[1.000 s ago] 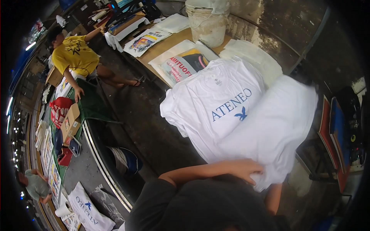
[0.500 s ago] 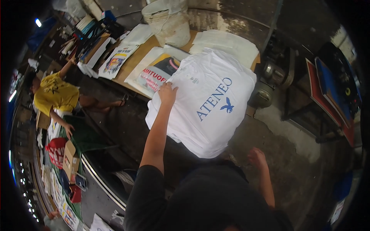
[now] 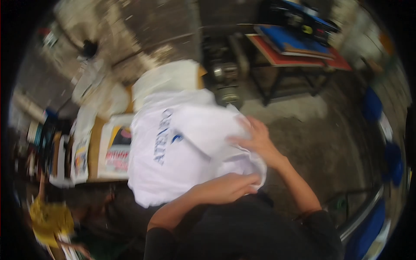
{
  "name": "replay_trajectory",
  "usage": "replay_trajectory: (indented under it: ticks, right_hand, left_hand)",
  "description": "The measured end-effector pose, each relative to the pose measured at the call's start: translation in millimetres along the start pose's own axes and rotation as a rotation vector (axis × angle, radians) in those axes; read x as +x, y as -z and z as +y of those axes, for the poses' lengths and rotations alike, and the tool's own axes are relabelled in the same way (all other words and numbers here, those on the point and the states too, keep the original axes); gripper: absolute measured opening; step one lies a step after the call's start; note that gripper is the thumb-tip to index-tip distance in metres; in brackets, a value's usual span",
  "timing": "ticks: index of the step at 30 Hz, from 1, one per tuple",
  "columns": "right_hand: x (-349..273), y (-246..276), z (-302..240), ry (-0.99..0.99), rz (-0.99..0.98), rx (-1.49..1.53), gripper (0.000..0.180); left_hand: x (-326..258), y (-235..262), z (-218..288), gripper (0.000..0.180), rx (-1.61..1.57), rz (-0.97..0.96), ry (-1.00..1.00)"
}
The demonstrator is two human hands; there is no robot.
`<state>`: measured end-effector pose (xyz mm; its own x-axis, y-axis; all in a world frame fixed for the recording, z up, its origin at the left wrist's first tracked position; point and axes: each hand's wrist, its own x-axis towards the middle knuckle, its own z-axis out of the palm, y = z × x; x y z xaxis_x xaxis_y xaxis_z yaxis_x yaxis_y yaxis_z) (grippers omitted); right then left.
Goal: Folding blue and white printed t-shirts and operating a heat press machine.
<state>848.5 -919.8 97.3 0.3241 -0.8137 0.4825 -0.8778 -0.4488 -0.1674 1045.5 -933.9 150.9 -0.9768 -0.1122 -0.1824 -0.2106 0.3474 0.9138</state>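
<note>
A pile of white T-shirts (image 3: 147,182) lies in front of me, the top one printed with blue lettering and a small blue emblem. Its near right part is lifted and folded into a loose roll. My left hand (image 3: 229,188) reaches across the pile from below, its fingers closed on the hem of the top shirt. Above it, my right hand (image 3: 256,138) rests on the raised cloth at the pile's right side, thumb and fingers spread. Motion blurs the right fingertips and the cloth beneath them.
White sheets (image 3: 167,78) lie behind the pile on a brown table (image 3: 96,145). Left of it are printed sheets (image 3: 117,149) and a whitish bucket (image 3: 112,102). A rack with red and blue boards (image 3: 299,50) stands far right. A person in yellow (image 3: 50,221) is at lower left.
The view has swung right. My left hand has moved from the pile's left edge to its near right hem. My right hand, formerly off the pile, is now on the shirt, whose corner is lifted.
</note>
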Motion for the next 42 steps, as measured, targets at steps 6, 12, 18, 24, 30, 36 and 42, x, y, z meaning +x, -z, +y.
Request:
replay_trajectory:
  ticks: [6,12,18,24,30,36,42]
  right_hand:
    - [-110,42,78,-0.48,-0.268,0.35,0.023]
    - [-145,76,72,-0.61,0.009,0.734,0.041]
    - [-105,95,56,-0.384,-0.331,1.167,0.052]
    - [-191,91,131,-0.539,-0.656,0.772,0.038]
    - [-279,108,209,-0.898,-0.496,0.456,0.046]
    - [-348,147,276,-0.943,-0.414,0.27,0.046]
    - [-270,323,326,-0.728,0.338,-0.817,0.016]
  left_hand:
    - [-4,69,-14,0.038,0.325,0.207,0.14]
    - [52,57,0,0.022,0.404,-0.024,0.077]
    - [157,41,60,0.026,0.472,-0.314,-0.197]
    - [193,75,48,0.036,0.673,-0.466,0.074]
    - [271,137,-2,0.037,0.723,-0.288,0.223]
    - [333,132,-39,0.028,0.409,-0.046,0.128]
    - [400,197,79,0.008,1.221,0.813,-0.381]
